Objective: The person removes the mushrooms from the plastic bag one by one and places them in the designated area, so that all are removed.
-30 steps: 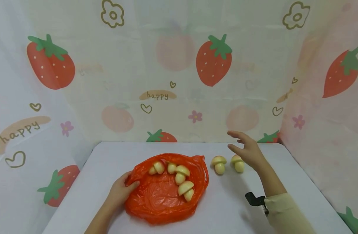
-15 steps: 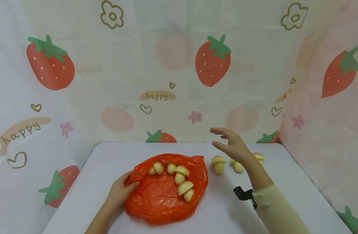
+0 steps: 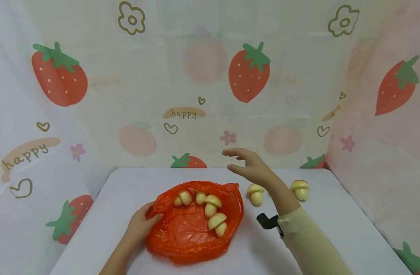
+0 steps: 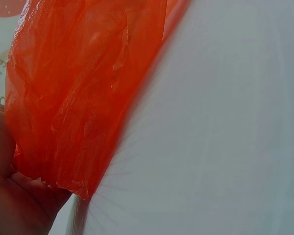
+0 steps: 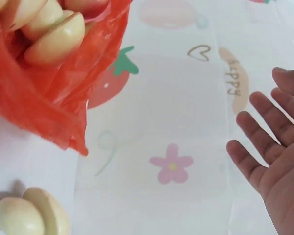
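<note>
A red plastic bag point(image 3: 182, 250) lies spread wide on the table, with several toy mushrooms point(image 3: 211, 206) along its far and right inner side. My left hand point(image 3: 140, 225) pinches the bag's left rim, thumb on the inside. In the left wrist view the same hand point(image 4: 24, 200) holds the red plastic point(image 4: 78, 98). My right hand point(image 3: 252, 165) hovers above the far part of the table, right of the bag, holding nothing. Its fingers are spread and loosely bent in the right wrist view. Below it stands one mushroom point(image 3: 256, 194); another mushroom point(image 3: 300, 190) stands farther right.
The white table point(image 3: 333, 229) ends at a back curtain point(image 3: 203, 76) printed with strawberries. More printed cloth point(image 3: 385, 152) closes in the right side. A black camera mount point(image 3: 267, 221) sticks out from the right sleeve point(image 3: 309, 240).
My right hand has swept left, from over the standing mushrooms toward the bag, uncovering the rightmost mushroom and covering the middle one with the forearm. The left hand and bag stay put.
</note>
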{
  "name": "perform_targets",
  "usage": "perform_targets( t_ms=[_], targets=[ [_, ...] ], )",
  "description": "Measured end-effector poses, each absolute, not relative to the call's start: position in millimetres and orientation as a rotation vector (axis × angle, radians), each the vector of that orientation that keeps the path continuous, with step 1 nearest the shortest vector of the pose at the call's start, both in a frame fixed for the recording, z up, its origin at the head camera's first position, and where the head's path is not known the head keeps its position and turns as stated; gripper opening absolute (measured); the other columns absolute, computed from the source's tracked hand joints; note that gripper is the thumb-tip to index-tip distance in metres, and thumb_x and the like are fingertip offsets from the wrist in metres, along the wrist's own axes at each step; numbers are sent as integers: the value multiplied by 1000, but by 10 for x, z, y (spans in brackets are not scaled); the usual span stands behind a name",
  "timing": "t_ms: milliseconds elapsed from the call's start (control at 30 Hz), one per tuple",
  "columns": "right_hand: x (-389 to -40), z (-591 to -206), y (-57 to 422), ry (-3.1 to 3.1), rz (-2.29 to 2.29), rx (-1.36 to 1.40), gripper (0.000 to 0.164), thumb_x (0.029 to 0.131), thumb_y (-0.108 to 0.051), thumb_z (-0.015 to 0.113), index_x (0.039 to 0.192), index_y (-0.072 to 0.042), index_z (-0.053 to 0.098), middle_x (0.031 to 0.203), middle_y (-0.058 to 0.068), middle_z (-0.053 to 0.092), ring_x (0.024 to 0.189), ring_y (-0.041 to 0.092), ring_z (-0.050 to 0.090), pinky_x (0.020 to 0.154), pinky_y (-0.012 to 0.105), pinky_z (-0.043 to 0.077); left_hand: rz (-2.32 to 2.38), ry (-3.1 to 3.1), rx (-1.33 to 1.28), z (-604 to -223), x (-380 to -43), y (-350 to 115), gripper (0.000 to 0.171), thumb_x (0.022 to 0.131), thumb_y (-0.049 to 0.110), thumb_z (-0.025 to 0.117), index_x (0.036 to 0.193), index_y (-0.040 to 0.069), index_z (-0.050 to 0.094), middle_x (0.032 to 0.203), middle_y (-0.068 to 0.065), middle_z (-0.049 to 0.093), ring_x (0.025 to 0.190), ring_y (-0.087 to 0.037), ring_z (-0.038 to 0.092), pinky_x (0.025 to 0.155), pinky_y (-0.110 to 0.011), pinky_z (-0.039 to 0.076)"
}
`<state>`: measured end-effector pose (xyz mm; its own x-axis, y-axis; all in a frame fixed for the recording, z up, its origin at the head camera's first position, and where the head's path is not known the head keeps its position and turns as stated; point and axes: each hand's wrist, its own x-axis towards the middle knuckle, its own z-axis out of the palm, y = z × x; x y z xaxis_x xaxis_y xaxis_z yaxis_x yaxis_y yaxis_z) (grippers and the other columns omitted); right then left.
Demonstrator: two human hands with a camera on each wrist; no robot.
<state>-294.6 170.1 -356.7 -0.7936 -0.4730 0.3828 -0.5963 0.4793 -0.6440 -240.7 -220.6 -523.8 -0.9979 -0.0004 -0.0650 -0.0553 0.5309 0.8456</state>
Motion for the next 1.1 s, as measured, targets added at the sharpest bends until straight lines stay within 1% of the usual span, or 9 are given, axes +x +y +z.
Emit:
perform_targets(
  t_ms=[200,300,467,567,767,967,1100],
  targets=[
    [-3014,-3577,1469,-2591,1190,982,41,98,-21,70,138,-14,64,137,0,66,132,22,55,113,51,45,1502,2704,-37,-5226,-2385,-2207,59,99,28,67,149,4,48,147,-21,55,136,-40,52,112,-59,44],
    [-3040,-3621,1363,-2622,1173,981,39,98,-22,70,136,-17,65,137,-2,66,134,23,54,115,51,43,1506,2707,-28,-5222,-2378,-2208,58,99,28,67,149,4,48,147,-21,56,136,-40,52,112,-59,44],
    [-3080,-3726,1176,-2676,1163,988,38,97,-20,71,135,-19,66,140,0,64,137,26,52,116,52,42,1515,2711,-18,-5214,-2375,-2209,58,99,27,66,148,3,49,147,-21,56,136,-40,53,112,-59,44],
    [-3099,-3796,1062,-2720,1151,1007,37,98,-21,70,135,-19,66,138,2,65,136,26,53,116,51,42,1516,2709,-21,-5212,-2373,-2206,57,99,26,66,148,3,49,146,-21,56,136,-40,53,112,-59,44],
    [-3137,-3950,861,-2778,1148,1065,31,98,-18,69,128,-15,70,130,0,69,130,21,57,115,44,44,1510,2714,-30,-5213,-2366,-2204,56,99,26,66,148,4,50,145,-20,58,134,-39,54,112,-58,44],
    [-3177,-4144,694,-2824,1121,1106,29,98,-18,69,127,-13,71,128,-1,71,128,18,59,112,39,47,1507,2715,-38,-5202,-2351,-2208,56,99,27,66,148,5,50,145,-19,58,133,-37,55,111,-58,46],
    [-3175,-4230,621,-2882,1079,1072,31,98,-17,69,128,-12,71,127,-1,71,125,19,60,110,40,48,1524,2695,-41,-5195,-2357,-2201,56,99,27,66,148,5,50,145,-18,58,133,-37,55,111,-57,46]
  ],
)
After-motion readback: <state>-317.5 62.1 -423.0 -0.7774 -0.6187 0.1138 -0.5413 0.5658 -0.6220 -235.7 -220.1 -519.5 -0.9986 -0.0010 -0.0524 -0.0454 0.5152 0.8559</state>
